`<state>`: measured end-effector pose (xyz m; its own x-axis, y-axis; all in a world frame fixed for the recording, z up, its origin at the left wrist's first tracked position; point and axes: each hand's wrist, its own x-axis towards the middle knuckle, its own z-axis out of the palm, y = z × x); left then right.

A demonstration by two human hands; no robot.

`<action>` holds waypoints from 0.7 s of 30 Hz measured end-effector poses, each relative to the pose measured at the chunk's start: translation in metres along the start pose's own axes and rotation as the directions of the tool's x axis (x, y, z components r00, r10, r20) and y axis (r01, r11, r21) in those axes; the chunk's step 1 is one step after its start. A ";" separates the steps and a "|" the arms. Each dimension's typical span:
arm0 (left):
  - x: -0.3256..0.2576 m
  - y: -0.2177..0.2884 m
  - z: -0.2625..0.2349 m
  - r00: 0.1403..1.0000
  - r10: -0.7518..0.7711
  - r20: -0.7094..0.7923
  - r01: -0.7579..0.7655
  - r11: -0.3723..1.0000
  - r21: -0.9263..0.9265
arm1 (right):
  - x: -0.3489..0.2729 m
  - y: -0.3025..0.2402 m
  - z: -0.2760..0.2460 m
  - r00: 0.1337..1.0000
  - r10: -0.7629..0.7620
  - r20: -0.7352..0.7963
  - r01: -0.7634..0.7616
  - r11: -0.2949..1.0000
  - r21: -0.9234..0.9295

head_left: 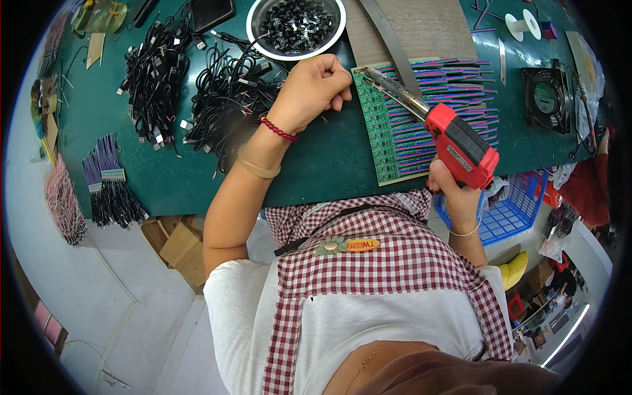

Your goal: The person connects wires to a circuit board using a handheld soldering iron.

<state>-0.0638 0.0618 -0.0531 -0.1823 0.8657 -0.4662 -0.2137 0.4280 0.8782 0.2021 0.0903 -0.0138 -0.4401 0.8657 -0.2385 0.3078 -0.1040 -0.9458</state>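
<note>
Head view showed bundles of black cables (197,85) heaped on the green mat (316,164) at the left, with a steel bowl (296,26) of small dark parts behind. The left hand (309,89) rested curled, fingers together, at the near-left edge of the green circuit panel (395,131), seemingly pinning it; whether it pinched anything I could not tell. The right hand (454,191) was clamped round the red soldering gun (461,145), tip down on the panel's top-left corner. Done well, the tip should stay steady and brief on each pad, the panel kept flat
</note>
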 end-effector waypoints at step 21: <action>0.000 0.000 0.001 1.000 0.021 -0.013 -0.020 1.000 0.017 | 0.000 0.003 -0.003 0.997 -0.075 0.005 0.075 0.995 -0.071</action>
<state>-0.0623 0.0620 -0.0531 -0.1992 0.8708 -0.4494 -0.1931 0.4147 0.8892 0.2054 0.0915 -0.0163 -0.4662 0.8686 -0.1680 0.3330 -0.0036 -0.9429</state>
